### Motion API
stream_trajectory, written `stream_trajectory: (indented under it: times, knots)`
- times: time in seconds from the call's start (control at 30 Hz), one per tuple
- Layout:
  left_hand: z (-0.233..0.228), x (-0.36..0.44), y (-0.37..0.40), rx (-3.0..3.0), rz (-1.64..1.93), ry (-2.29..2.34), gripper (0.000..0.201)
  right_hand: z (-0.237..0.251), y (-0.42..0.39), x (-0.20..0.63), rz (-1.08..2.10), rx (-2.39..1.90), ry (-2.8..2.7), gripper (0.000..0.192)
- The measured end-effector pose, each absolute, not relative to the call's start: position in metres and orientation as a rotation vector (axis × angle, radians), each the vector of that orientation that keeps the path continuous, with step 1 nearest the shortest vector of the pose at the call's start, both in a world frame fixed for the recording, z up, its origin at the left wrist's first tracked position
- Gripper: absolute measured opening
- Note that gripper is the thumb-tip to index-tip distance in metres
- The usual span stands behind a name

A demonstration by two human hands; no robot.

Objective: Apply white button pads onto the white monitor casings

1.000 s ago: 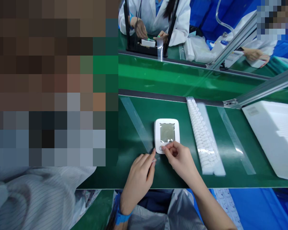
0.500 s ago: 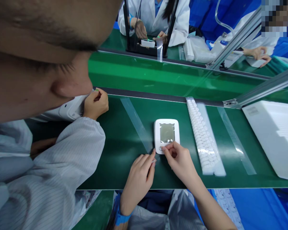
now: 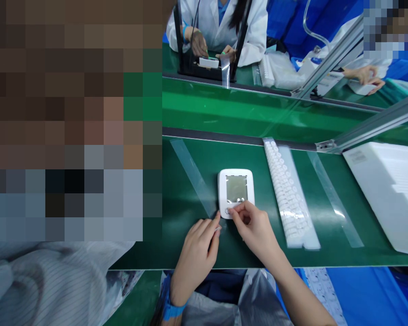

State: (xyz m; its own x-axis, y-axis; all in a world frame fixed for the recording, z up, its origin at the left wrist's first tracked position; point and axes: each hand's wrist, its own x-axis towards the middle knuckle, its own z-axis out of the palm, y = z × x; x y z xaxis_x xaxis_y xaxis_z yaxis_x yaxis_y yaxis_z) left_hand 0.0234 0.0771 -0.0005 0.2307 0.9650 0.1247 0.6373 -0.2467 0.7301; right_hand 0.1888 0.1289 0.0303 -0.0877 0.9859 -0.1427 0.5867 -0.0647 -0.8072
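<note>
Right hand (image 3: 255, 228) has its thumb and forefinger pinched together at the near edge of the white device (image 3: 236, 192), just below its grey screen. It seems to hold a very small part there, probably a button cap or a corner of film, but the piece is too small to tell. Left hand (image 3: 197, 253) lies on the green table (image 3: 177, 226) with the fingers loosely curled and holding nothing; its fingertips touch the near left corner of the device and steady it.

The device lies flat, screen upward, in the middle of the table. Just to its right is a long clear strip of small white caps (image 3: 289, 194), running from far to near. Two more clear strips (image 3: 193, 176) lie on the table, one to the left and one (image 3: 333, 197) further right. A white tray (image 3: 391, 190) stands at the right edge.

To do this step well, I think the left fingers should press the corner firmly, so the device does not slide. The right fingers should work slowly and directly from above, not from the side, because the part is tiny and may tilt or slip away. The screen should not be touched.
</note>
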Motion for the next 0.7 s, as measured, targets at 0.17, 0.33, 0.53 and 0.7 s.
stream_trajectory:
  times: [0.17,0.33,0.53,0.7]
  knots:
    - [0.0,0.024,0.076,1.969,0.787,1.471,0.045,0.033,0.13,0.193,1.262,-1.664,-1.528,0.029]
    - [0.0,0.023,0.076,1.973,0.787,1.469,0.044,0.027,0.125,0.195,1.245,-1.593,-1.562,0.027]
    - [0.0,0.024,0.078,1.975,0.79,1.48,0.042,0.021,0.123,0.194,1.191,-1.566,-1.587,0.024]
    - [0.002,0.024,0.078,1.966,0.784,1.483,0.04,0.021,0.123,0.193,1.179,-1.576,-1.569,0.025]
